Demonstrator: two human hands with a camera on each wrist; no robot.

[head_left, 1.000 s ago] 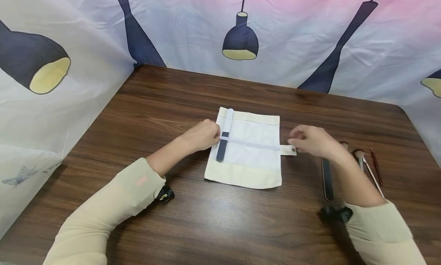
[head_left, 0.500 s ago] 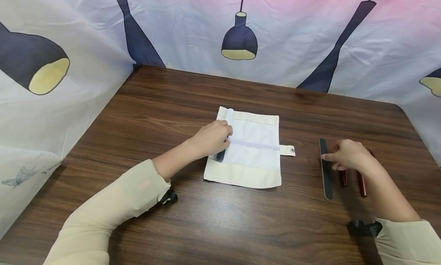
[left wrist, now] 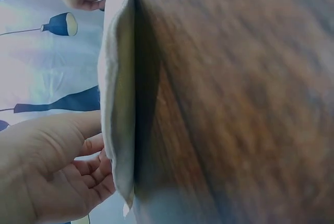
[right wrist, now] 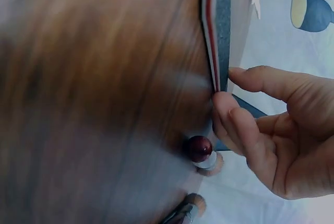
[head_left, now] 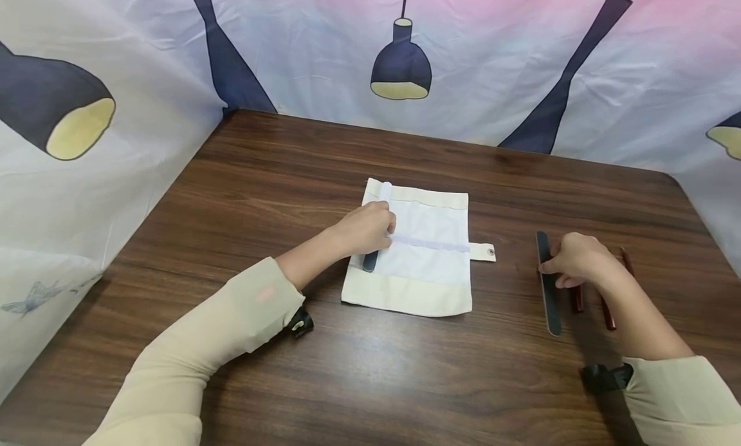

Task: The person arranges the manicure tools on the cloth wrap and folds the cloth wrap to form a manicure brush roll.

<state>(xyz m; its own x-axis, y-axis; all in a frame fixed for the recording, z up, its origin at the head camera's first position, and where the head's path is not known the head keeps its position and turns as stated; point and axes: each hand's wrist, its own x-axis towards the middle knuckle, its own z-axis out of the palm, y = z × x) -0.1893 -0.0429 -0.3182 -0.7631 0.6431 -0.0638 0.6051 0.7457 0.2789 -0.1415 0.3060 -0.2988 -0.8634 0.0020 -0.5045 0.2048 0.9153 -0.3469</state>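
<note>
A cream fabric roll pouch (head_left: 425, 295) lies flat and unfolded, its snap tab (head_left: 483, 251) pointing right. My left hand (head_left: 365, 228) rests on its left part, over a nail file (head_left: 370, 261) whose pale top and dark lower end show; the left wrist view has the fingers (left wrist: 94, 177) loosely bent against the cloth. Right of the pouch, my right hand (head_left: 581, 259) pinches a second nail file (head_left: 552, 314), dark grey with a red and white edge (right wrist: 210, 31), between thumb and fingers. Its lower end appears to lie on the table.
Dark red brush handles (head_left: 609, 314) lie beside and partly beneath my right hand; a round red handle end (right wrist: 198, 148) and a brush head (right wrist: 197, 203) show in the right wrist view. A patterned cloth (head_left: 324, 66) hangs behind the wooden table (head_left: 278, 156).
My left hand has moved from the pouch's left edge onto the nail file there. My right hand has gone from near the snap tab rightward to the dark nail file and taken hold of it.
</note>
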